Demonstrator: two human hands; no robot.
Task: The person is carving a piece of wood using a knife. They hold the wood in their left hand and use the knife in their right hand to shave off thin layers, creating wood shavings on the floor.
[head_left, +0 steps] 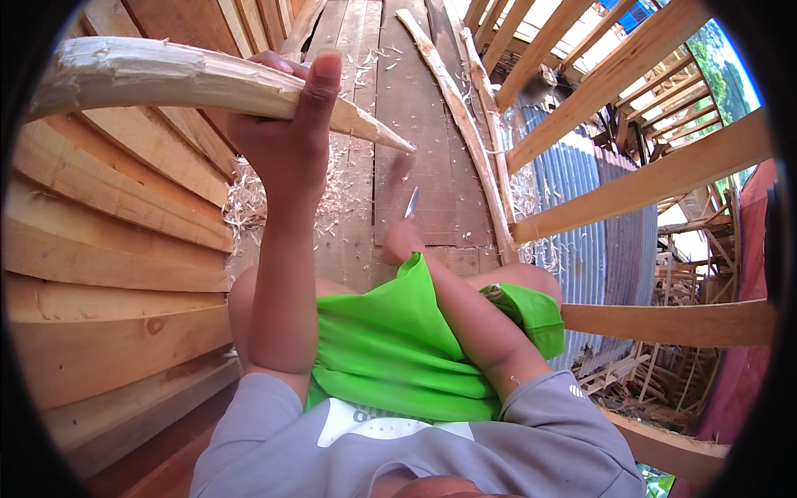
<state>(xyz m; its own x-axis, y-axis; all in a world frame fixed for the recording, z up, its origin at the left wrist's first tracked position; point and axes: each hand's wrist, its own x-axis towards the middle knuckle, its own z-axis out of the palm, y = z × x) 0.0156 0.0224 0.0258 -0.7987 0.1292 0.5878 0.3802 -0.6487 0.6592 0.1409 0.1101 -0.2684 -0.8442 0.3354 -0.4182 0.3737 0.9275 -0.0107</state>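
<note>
My left hand (pixel 292 137) is wrapped round a pale, stripped wooden pole (pixel 166 76), thumb along its upper side. The pole is raised and slants from the upper left to a tapered tip near the middle of the view. Its surface is rough, with flat cut facets. Lower down, beside my green shorts (pixel 382 357), my right hand (pixel 402 239) is closed on a knife (pixel 413 202). The short blade points up and away, below the pole's tip and apart from it. The knife's handle is hidden in the hand.
Curly wood shavings (pixel 247 199) lie on the plank floor (pixel 398 187), heaped by the left board wall (pixel 116 249). Two long stripped poles (pixel 452 100) rest along the right side. Beyond them stand slanting wooden rails (pixel 639 178) and corrugated metal sheets (pixel 569 187).
</note>
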